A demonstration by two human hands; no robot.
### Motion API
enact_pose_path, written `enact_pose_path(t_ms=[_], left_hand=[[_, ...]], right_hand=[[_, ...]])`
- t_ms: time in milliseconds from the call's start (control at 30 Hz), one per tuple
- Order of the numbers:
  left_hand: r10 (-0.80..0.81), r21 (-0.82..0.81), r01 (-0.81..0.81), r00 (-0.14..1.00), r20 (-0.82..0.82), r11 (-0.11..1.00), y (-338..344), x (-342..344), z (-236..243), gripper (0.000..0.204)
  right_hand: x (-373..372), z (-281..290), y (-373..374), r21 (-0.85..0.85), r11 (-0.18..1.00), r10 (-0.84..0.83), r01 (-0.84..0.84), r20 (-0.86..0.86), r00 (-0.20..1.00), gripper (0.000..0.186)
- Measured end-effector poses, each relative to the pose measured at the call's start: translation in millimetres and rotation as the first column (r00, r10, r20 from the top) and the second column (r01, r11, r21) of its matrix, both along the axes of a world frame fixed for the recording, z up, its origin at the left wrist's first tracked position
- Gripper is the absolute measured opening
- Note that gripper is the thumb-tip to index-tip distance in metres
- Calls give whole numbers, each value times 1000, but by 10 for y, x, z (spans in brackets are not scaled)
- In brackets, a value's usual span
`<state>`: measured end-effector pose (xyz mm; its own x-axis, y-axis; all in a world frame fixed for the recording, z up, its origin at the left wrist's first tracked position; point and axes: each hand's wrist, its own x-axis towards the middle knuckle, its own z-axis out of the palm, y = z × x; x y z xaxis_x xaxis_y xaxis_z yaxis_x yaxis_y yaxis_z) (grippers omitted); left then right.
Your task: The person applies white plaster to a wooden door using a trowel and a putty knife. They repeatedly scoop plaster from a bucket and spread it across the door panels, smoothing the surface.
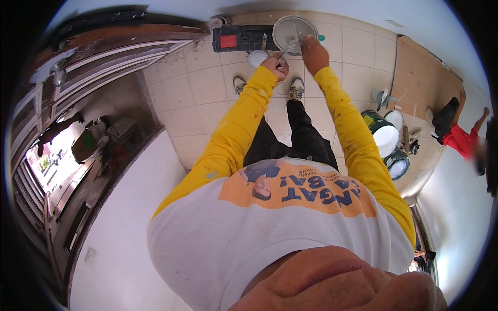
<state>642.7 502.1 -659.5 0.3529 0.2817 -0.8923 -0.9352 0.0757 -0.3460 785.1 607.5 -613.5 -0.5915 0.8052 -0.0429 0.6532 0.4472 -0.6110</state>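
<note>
My left hand point(275, 66) is closed around a thin pale tool that looks like a putty knife point(285, 51), tilted up and to the right. Just right of it, my right hand point(314, 54) is closed, its fingertips near the tool's upper end. What the right fingers grip is too small to tell. Beyond both hands stands a round bucket point(280, 32) with a greyish inside, partly covered by the tool and fingers. A white round lid or dish point(257, 58) lies on the floor left of my left hand.
A black toolbox point(246, 39) with a red patch and a small can point(217, 23) stand at the far wall. Paint buckets point(385, 141) are on the right. Cardboard point(423, 78) lies beyond them, near a person in red point(459, 137). A door point(119, 54) is at left.
</note>
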Motion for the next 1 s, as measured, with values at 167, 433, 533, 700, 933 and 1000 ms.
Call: enact_pose_path(t_ms=[167,433,533,700,933,1000], left_hand=[[140,9,-147,953,269,989,-320,-268,-200,21],[8,172,-95,895,447,980,20,15,2,28],[94,85,-136,920,380,987,105,7,-167,27],[79,-47,-71,978,192,996,207,-130,-236,25],[183,2,-200,902,391,980,190,-94,-117,25],[181,43,-216,896,405,975,183,26,-91,24]], right_hand=[[222,-198,578,-232,962,-118,143,116,986,31],[510,-968,482,-994,-59,-787,-97,-14,616,28],[502,-732,288,-989,-119,-722,-85,27,692,30],[667,-225,61,-939,341,-619,51,-184,763,40],[339,490,-236,348,936,190,-55,-367,911,24],[246,345,-288,345,925,262,-157,-283,923,30]])
